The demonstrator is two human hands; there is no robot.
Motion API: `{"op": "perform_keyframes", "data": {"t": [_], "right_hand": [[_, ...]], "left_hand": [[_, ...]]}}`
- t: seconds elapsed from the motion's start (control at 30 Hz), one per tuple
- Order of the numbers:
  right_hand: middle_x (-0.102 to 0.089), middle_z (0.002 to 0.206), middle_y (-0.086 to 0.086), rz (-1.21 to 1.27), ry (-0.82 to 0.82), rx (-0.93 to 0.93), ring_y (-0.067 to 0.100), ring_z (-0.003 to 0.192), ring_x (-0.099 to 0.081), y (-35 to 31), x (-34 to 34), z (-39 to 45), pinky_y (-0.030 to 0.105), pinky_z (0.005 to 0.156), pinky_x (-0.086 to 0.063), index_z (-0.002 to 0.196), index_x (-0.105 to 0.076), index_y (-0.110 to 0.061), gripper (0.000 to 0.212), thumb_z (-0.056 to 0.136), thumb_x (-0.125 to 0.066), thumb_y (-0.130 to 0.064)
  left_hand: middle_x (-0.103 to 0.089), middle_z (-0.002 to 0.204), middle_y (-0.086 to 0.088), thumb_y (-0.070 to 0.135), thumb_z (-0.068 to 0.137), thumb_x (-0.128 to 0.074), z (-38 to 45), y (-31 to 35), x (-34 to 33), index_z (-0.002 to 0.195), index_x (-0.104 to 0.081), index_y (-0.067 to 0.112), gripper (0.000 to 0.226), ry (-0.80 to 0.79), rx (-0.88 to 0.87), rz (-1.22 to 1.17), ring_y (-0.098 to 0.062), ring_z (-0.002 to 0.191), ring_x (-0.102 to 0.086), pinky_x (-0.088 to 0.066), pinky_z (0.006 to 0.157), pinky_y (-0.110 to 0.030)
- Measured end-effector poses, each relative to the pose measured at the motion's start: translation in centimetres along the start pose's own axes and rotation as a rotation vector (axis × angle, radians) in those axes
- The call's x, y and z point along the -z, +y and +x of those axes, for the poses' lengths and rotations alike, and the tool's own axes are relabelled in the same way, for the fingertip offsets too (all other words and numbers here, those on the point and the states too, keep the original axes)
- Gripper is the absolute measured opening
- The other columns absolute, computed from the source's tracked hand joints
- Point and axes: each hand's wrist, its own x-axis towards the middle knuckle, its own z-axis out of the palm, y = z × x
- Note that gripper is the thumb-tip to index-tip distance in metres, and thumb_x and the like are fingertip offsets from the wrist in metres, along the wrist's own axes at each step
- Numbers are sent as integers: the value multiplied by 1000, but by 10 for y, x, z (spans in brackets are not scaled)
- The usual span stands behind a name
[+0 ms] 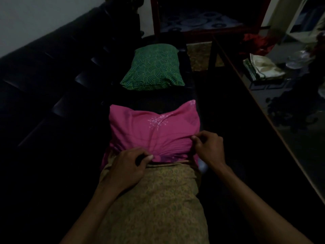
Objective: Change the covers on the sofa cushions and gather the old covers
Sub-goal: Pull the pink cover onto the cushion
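Dim room, dark leather sofa running away from the camera along the left wall, glass-topped table on the right. No readable writing, brand or label anywhere in view; too dark and soft to resolve any.

Cushion with an olive-tan patterned fabric lies lengthwise on the sofa seat, nearest the camera. Pink cover with a pale embroidered motif sits over its far end, bunched in gathers along the open edge.

Left hand rests on the cushion, thumb and fingers pinching the gathered pink edge at its left-centre. Right hand has fingers curled, clamped on the same edge at the right side. Both hands grip fabric.

Green cushion with a wave-scale pattern lies further along the seat, well apart from the pink cover.

On the table: folded cream cloth, clear glass dishes just beside it, red fabric further back.
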Motion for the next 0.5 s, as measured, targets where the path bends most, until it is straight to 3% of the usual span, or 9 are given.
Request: {"op": "perform_keyframes", "data": {"t": [0.1, 0.23, 0.37, 0.43, 0.5], "right_hand": [[-71, 69, -6, -23, -17, 83, 14, 64, -67, 4, 4, -28, 32, 60, -53, 76, -71, -21, 10, 84, -76, -23], [-63, 68, -11, 45, -126, 184, 10, 63, -62, 1, 1, -70, 34, 57, -50, 74, -61, -28, 14, 83, -70, -27], [-68, 71, -14, -1, -205, 130, 4, 66, -64, 0, 10, -58, 30, 62, -51, 74, -66, -30, 12, 83, -75, -30], [-71, 77, -16, 95, -177, 82, 2, 72, -67, 2, 15, -50, 28, 69, -55, 78, -70, -34, 11, 81, -76, -25], [-74, 88, -12, 289, -81, 24, 3, 81, -69, 3, 15, -43, 21, 76, -55, 90, -72, -30, 25, 81, -75, -7]], "left_hand": [[-69, 86, 15, 57, 87, -56, 11, 4, -2, 93, -70, 28, 33, 3, 74, 26, 1, 76, -61, -50, 70, -24], [-64, 118, 11, 62, 81, -64, 40, 9, -20, 117, -71, 32, 48, -76, -28, 142, -13, 110, -56, -44, 94, -33], [-66, 86, 8, 38, 84, -67, 49, 23, -37, 82, -73, 24, 15, -42, -144, 195, -22, 86, -62, -39, 75, -35], [-63, 79, 7, 31, 88, -66, 39, 29, -28, 82, -72, 23, 12, -22, -214, 140, -18, 78, -60, -40, 69, -33], [-61, 77, 7, 31, 92, -63, 24, 34, -19, 83, -73, 22, 16, -4, -242, 77, -14, 75, -58, -43, 65, -31]]}}
